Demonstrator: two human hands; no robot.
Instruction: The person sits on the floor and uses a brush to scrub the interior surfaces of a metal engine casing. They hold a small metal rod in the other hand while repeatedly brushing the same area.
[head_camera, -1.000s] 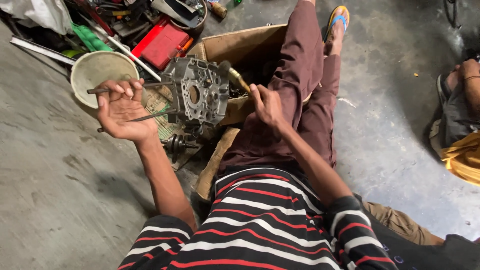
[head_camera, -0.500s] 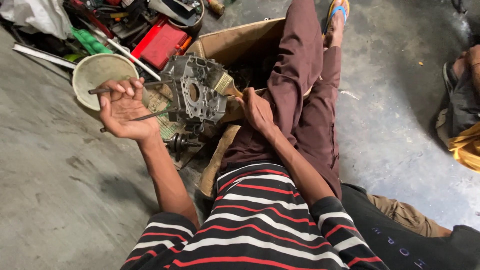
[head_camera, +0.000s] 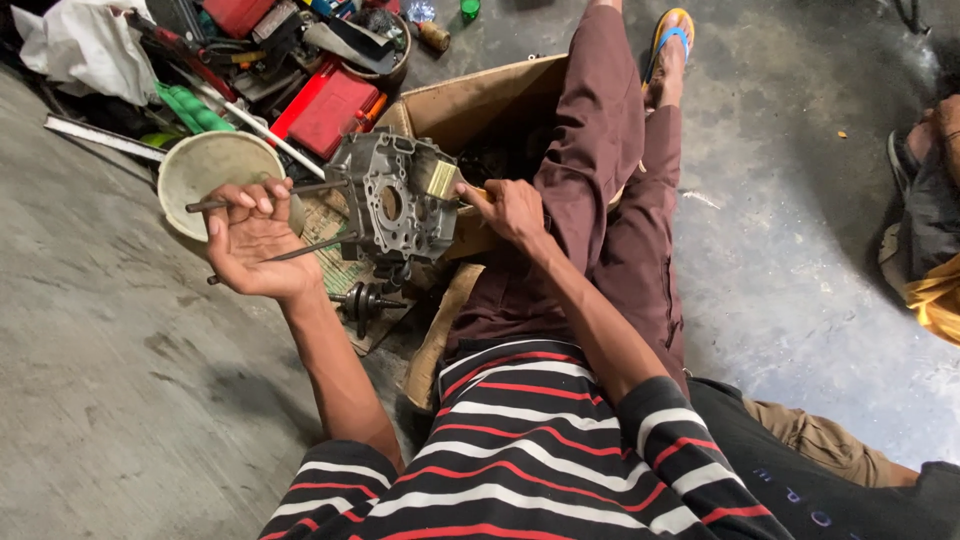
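We are working left to right. At 9 o'clock our left hand (head_camera: 250, 240) is turned palm up, its grip closed around the long metal studs (head_camera: 300, 250) that stick out of the grey engine case (head_camera: 395, 205); the fingers are curling over the upper rod, and the lower rod is passing under the palm. Behind that hand, toward 10 o'clock, the pale round bowl (head_camera: 205, 165) is sitting on the concrete floor (head_camera: 110, 400), with the red toolbox (head_camera: 330, 105) and loose tools piled further up at 11. The case is hanging off the floor at centre, held by the studs, just above the small crank part (head_camera: 365, 300) lying below it at 6 o'clock of the case.

Change since half a second ago: the paintbrush (head_camera: 442, 180) is now sitting on the right edge of the case, bristles touching the metal, where earlier it was lying lower and off to the side. Our right hand (head_camera: 510, 210), at 3 o'clock of the case, is closed on the brush handle. We read that as a cleaning stroke starting on that face, with the left hand only steadying.

The open cardboard box (head_camera: 470, 100) is standing behind the case at 12 o'clock, and our maroon trouser leg (head_camera: 600, 150) is crossing it. At far right, another person's sandalled foot (head_camera: 915, 240) is showing at the frame edge, well apart.
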